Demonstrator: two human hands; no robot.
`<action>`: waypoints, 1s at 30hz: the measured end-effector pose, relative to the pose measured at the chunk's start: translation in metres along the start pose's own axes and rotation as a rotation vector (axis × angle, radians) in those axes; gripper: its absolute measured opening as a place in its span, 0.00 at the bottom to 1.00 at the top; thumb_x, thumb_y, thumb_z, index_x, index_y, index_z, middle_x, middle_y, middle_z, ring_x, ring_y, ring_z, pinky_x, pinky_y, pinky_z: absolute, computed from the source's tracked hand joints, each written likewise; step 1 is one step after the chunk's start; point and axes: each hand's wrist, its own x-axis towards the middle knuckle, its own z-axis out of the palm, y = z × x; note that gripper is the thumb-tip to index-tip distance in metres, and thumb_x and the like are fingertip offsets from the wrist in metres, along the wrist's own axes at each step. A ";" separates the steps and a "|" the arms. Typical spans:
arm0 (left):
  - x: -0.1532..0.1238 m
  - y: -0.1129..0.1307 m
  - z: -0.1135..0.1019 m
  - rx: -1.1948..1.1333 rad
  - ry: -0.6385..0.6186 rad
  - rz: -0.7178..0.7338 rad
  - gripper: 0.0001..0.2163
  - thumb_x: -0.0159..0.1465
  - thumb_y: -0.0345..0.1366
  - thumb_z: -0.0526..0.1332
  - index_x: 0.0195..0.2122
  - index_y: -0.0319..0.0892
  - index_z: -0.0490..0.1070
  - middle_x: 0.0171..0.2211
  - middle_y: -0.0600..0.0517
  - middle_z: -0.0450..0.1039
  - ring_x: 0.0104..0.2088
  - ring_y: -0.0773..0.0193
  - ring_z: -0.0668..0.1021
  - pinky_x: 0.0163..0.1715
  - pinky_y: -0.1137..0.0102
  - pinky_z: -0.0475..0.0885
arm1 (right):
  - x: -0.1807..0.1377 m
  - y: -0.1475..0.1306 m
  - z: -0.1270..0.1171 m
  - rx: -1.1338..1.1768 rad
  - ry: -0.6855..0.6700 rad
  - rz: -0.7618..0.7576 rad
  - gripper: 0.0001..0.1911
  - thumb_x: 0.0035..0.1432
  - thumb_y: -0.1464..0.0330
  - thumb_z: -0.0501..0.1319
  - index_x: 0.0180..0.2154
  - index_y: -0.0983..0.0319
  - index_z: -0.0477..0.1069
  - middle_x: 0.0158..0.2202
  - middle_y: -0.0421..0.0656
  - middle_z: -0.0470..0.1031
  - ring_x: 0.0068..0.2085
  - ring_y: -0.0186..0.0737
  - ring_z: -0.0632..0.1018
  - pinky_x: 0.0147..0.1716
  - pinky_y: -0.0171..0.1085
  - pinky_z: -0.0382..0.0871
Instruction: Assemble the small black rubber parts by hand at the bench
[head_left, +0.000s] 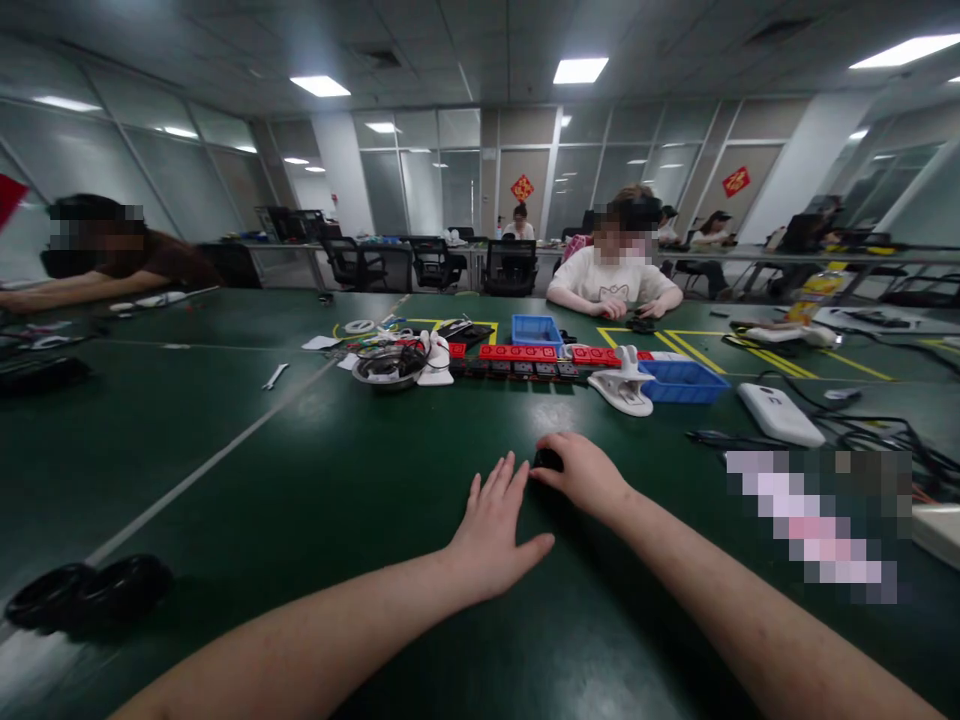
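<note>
On the green table [300, 480], my left hand [495, 530] lies with its fingers spread and nothing in them. Just right of its fingertips, my right hand [581, 475] is closed round a small black object [549, 460]. Fingers cover much of that object, so its kind cannot be made out. It is at or just above the table top. Beyond both hands stands a row of red and black boxes [517, 355], with a white clip-like stand [624, 385] at its right end.
A metal bowl [386, 370] holding black cable and a small wrench [276, 376] are at the left. Blue bins [682, 382] stand behind. To the right lie a white device [780, 414] and tangled cables. Black rings [90, 590] rest near left. A co-worker [611, 265] sits opposite.
</note>
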 end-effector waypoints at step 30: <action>0.069 -0.045 -0.003 -0.167 0.000 0.268 0.12 0.45 0.41 0.68 0.28 0.43 0.70 0.36 0.54 0.65 0.40 0.59 0.68 0.46 0.64 0.61 | -0.004 0.001 0.017 0.639 0.055 -0.347 0.12 0.44 0.74 0.52 0.33 0.59 0.69 0.34 0.42 0.72 0.40 0.43 0.69 0.43 0.44 0.63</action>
